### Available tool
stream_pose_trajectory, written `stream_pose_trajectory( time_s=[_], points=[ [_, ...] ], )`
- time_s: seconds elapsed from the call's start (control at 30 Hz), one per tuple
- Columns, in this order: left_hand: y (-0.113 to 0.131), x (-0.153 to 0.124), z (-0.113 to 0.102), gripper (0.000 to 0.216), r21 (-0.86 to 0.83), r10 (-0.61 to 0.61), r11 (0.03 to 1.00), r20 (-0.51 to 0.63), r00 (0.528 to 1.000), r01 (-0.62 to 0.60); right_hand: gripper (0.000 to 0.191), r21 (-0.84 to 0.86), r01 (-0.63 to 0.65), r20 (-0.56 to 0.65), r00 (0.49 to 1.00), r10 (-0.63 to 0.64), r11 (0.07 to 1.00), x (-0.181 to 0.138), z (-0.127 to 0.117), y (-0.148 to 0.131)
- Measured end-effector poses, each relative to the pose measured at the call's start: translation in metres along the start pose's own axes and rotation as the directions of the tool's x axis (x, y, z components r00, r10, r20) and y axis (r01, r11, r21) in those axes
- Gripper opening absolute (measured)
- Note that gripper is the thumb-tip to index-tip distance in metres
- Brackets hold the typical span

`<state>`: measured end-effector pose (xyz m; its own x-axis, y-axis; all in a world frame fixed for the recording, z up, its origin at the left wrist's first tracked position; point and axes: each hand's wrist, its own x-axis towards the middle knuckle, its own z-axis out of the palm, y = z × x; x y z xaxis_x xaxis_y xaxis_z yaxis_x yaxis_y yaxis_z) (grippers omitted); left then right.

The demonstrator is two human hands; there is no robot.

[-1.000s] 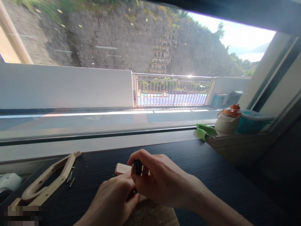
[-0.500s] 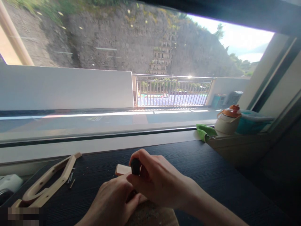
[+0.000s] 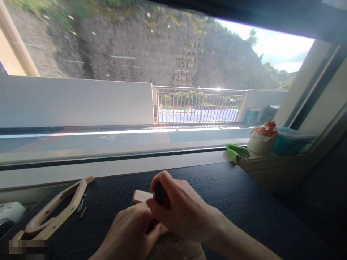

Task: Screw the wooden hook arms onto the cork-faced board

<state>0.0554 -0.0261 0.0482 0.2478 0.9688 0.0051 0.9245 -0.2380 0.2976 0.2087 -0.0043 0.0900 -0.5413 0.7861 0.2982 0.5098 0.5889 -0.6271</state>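
Note:
My right hand [image 3: 177, 206] is closed around the upright black handle of a screwdriver [image 3: 158, 191]; its tip is hidden beneath my hands. Close against it, my left hand [image 3: 132, 224] is closed on a pale wooden piece [image 3: 142, 196], whose squared end juts out past the knuckles. Below both hands lies a brownish board [image 3: 179, 249] with small crumbs on its surface. To the left rest shaped wooden parts [image 3: 65, 213] with dark holes, forming a long loop. Beside them are several thin screws or nails [image 3: 82, 207].
The dark wood-grain table [image 3: 217, 187] meets a white window sill [image 3: 121, 168]. On the sill at right are a green cloth [image 3: 235, 151], a white bottle with an orange lid [image 3: 262, 140] and a teal box [image 3: 291, 141]. A white object [image 3: 12, 213] stands at the left edge.
My right hand has rotated slightly, and the screwdriver handle has shifted a little to the right and tilted. My left hand stays nearly still on the wooden piece.

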Motion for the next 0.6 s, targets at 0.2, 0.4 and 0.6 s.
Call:
stream_pose_trajectory(
  time_s=[0.2,0.4,0.6],
  points=[
    [-0.004,0.000,0.004,0.019,-0.057,-0.003,0.998,0.000,1.000,0.003,0.035,-0.047,0.150,0.097,0.985,-0.144,0.988,-0.004,-0.005,-0.003],
    [0.000,-0.001,0.001,0.017,-0.042,0.000,0.999,0.022,1.000,0.001,0.022,-0.109,0.055,0.053,0.997,-0.049,0.992,0.001,0.000,-0.002],
    [0.009,-0.001,-0.005,0.020,-0.045,-0.052,0.998,0.043,0.998,0.054,0.019,-0.077,0.044,0.010,0.999,-0.043,0.996,0.000,0.006,0.001]
  ],
)
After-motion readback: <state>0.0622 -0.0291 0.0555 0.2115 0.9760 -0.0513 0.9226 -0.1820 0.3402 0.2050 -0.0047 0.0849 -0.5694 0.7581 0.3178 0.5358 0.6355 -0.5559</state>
